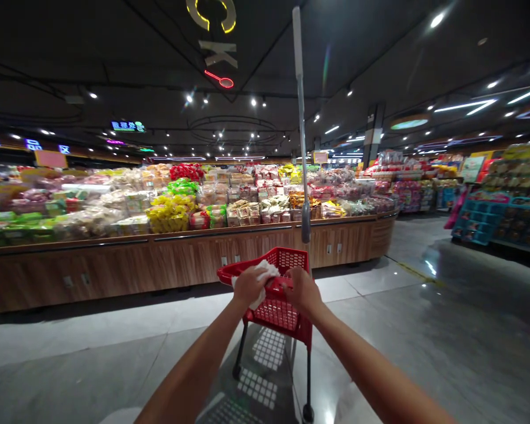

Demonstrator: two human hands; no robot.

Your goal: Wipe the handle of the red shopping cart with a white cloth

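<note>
A small red plastic shopping cart (279, 312) on dark legs stands in front of me, its basket walls pierced with holes. My left hand (249, 286) is closed on a crumpled white cloth (265, 271), pressed against the left part of the cart's handle. The cloth spills out on both sides of the fingers. With bent fingers, my right hand (302, 290) grips the right part of the handle; its fingertips are partly hidden. A tall grey pole (302, 129) rises upright at the basket's right side, beyond my right hand.
A long wood-panelled display counter (115, 268) runs across behind the cart, heaped with packaged snacks (172, 212). Blue shelving (481, 218) with goods stands at the right. The glossy grey floor (424, 341) carries a yellow line. Lit signs hang from the dark ceiling.
</note>
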